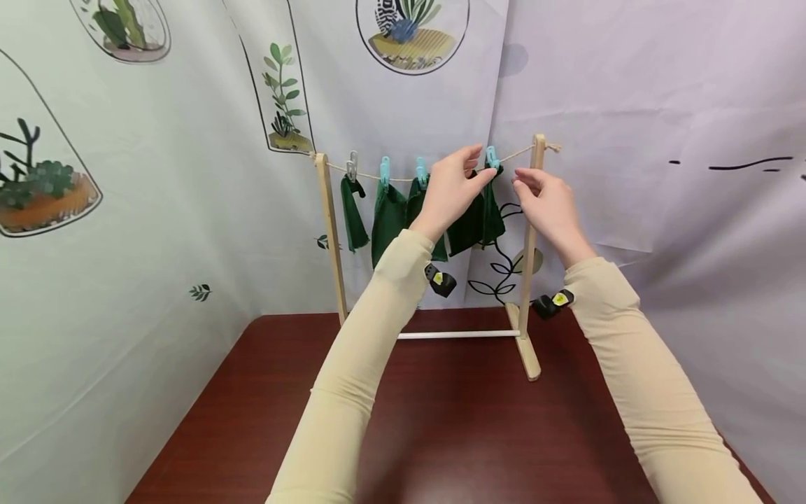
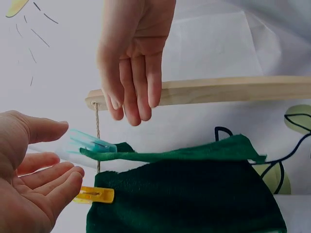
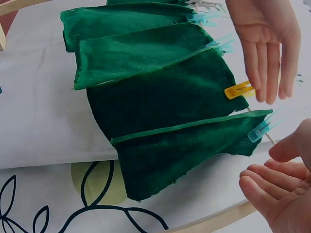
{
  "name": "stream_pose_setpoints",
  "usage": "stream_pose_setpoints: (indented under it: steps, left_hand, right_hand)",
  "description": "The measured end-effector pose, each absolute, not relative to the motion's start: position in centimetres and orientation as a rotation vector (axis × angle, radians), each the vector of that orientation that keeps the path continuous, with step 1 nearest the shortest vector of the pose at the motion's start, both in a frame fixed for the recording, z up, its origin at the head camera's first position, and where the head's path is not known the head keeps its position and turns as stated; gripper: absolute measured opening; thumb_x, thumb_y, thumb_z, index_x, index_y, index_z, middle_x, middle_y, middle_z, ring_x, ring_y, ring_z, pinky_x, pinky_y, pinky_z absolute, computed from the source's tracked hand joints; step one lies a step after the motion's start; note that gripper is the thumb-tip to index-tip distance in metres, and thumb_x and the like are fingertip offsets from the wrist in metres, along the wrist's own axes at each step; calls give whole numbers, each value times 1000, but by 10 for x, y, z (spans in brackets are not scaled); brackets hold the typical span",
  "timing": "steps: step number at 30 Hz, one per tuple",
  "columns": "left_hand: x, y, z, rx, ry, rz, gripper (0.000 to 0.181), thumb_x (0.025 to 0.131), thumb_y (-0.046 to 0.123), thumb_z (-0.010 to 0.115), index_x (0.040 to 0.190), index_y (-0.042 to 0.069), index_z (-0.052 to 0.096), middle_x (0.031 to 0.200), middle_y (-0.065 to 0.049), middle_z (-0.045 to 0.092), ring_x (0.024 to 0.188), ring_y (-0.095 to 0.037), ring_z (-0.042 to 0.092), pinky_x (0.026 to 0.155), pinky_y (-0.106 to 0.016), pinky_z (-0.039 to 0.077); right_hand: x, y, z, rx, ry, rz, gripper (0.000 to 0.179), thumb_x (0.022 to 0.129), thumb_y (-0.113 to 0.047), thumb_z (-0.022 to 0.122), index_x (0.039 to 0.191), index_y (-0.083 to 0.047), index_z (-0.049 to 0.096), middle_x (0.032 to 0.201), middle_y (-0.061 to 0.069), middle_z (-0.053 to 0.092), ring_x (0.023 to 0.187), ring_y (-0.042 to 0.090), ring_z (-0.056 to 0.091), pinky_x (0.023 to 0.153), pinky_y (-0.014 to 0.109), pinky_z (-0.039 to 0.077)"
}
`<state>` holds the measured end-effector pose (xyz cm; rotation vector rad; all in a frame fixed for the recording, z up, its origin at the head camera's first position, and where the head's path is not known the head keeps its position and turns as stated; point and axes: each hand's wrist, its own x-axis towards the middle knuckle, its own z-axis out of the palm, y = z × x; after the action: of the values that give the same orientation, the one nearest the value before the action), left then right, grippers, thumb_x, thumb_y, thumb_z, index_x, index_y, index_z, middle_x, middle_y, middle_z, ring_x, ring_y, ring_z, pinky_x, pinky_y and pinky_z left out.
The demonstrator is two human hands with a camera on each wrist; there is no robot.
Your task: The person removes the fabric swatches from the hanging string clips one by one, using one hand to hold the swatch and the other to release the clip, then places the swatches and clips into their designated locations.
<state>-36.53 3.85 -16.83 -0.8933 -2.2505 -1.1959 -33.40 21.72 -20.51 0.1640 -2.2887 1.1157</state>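
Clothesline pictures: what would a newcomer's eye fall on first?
Probably the green cloths, clipped in a row along the cord between two wooden posts. Then the one yellow clip, second along from the right post. Plant drawings on the white backdrop behind stand out too.

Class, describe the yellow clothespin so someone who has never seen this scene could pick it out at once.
Find the wooden rack on the dark red table, then the rope strung across its top, hung with green cloths. Counting from the right-hand post, second along is the yellow clothespin. It alone is yellow; the clothespins on either side are light blue.
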Motion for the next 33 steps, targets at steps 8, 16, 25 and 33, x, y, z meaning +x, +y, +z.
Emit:
stream_pose_setpoints:
  steps: [8, 16, 25, 33]
  left_hand:
    - [-373, 53, -162, -821, -2307, -1193, 55, 99, 24, 68, 148, 6, 51, 146, -5, 55, 127, -13, 57, 96, -18, 48]
    - [-378, 57, -164, -790, -2331, -1109, 53, 100, 25, 65, 148, 6, 50, 137, -9, 62, 122, -17, 60, 94, -21, 49]
    - [-379, 50, -166, -831, -2254, -1243, 53, 103, 31, 59, 148, 4, 50, 134, -11, 64, 119, -17, 63, 94, -21, 50]
    - [-376, 51, -165, -880, -2235, -1288, 53, 103, 32, 59, 148, 5, 51, 133, -11, 65, 119, -16, 64, 93, -22, 52]
  right_hand:
    - [-340, 214, -206, 158, -2307, 1129, 43, 106, -23, 51, 143, -2, 55, 137, 18, 61, 126, 34, 57, 104, 49, 46]
    - [-341, 210, -206, 163, -2314, 1133, 44, 106, -25, 50, 144, -3, 55, 136, 17, 62, 126, 33, 58, 102, 49, 47]
    - [-341, 210, -204, 201, -2313, 1133, 45, 106, -26, 50, 145, -4, 54, 138, 18, 60, 128, 34, 56, 104, 49, 45]
    - [-340, 214, -203, 207, -2327, 1163, 48, 106, -33, 52, 146, -6, 53, 139, 17, 60, 128, 32, 56, 104, 48, 45]
